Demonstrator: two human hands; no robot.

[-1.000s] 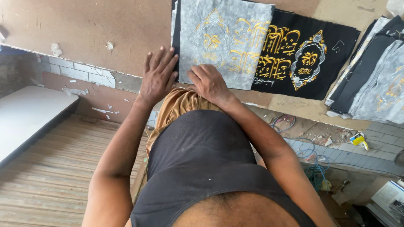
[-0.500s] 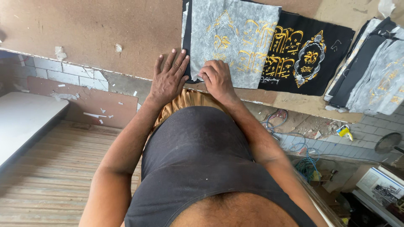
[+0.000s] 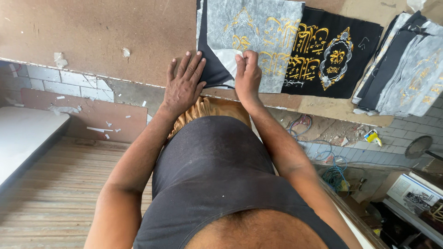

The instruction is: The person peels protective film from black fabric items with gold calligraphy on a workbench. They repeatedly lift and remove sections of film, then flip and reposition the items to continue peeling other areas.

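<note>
Head view | our left hand [image 3: 184,85] lies spread flat on the board [image 3: 101,37], touching the cloth [image 3: 258,41] | our right hand [image 3: 248,74] pinches the cloth's backing

The scene is lit evenly by soft, bright daylight; only faint shadows are cast beneath the hands; no glare is seen; focus is held sharp throughout, though lines are bent by wide-angle distortion toward the edges.

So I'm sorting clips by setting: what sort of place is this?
Probably a small embroidery workshop: black cloth with gold embroidery on a board table, a stack of similar pieces and paper scraps.
</note>
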